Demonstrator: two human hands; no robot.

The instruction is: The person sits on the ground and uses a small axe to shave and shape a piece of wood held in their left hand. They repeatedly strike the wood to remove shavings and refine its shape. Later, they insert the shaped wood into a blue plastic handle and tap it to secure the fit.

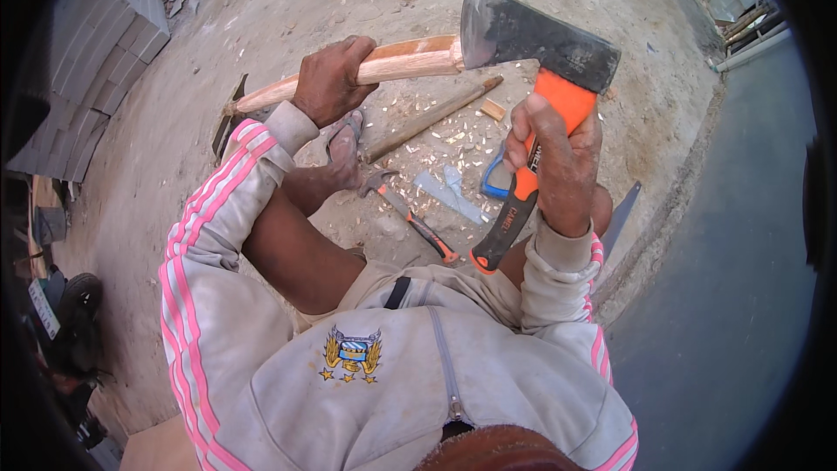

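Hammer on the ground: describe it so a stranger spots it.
On the dirt ground, find the person's sandalled left foot. The hammer lies just below and right of it in the picture, head nearest the foot. Unlike the orange-and-black axe in the right hand, it has a small head.

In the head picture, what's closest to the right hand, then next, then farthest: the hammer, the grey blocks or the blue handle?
1. Blue handle: just left of the right hand.
2. Hammer: farther left, on the ground.
3. Grey blocks: far upper left.
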